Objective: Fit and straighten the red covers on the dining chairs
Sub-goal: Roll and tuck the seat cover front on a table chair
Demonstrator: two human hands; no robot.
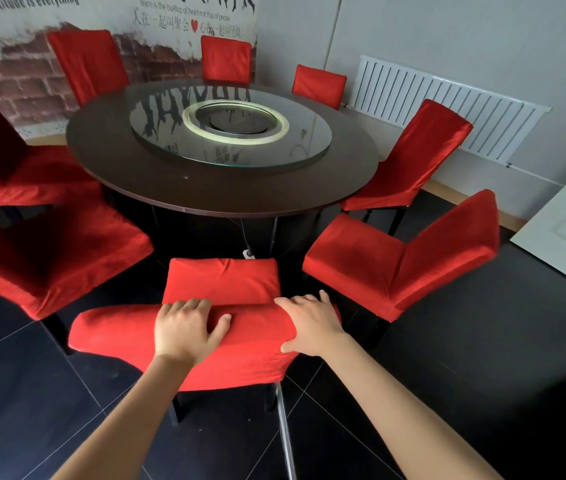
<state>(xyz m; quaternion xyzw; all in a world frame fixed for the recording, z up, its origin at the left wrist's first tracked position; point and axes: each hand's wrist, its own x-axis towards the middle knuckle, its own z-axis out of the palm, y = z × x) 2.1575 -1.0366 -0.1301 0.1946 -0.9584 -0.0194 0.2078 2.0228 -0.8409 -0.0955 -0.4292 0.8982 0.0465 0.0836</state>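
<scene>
While eight chairs appear covered, the near cover (pixel 184 344) is being gripped by both hands (pixel 184 329) (pixel 312 323), creased seat (pixel 222 282) unstraightened.

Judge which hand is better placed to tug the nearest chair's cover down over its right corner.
Probably the right hand: it grips the red cover at the backrest's right end, thumb on the near face. The left hand holds the top edge mid-backrest.

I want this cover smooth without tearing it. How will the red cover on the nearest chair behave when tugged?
Probably soft and stretchy: the red cover hugs the chair back yet puckers at the seat's front edge. It likely slides and bunches under pressure, as folds gather beside the left hand and the right hand. It looks light, so the chair may shift.
</scene>
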